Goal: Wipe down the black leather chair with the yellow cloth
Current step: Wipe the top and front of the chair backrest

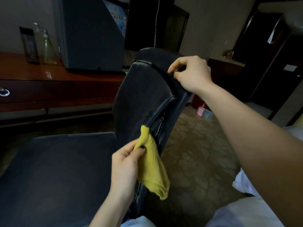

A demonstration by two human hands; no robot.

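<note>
The left hand [126,163] pinches the yellow cloth [152,164] between thumb and curled fingers at 6 o'clock, the cloth's upper tip touching the side seam of the black leather chair [144,95]. The right hand [191,72] curls round the backrest's top edge at 1 o'clock. Bare carpet [193,153] lies open at 4 o'clock, and a wooden desk [49,76] stands at 10 o'clock beyond the chair

My left hand [126,163] pinched the yellow cloth [152,164], its upper tip tucked against the seam of the black leather chair [144,95] back. My right hand [191,72] gripped the backrest's top edge. A wooden desk [49,79] stood far left, carrying a spray bottle [46,45].
</note>
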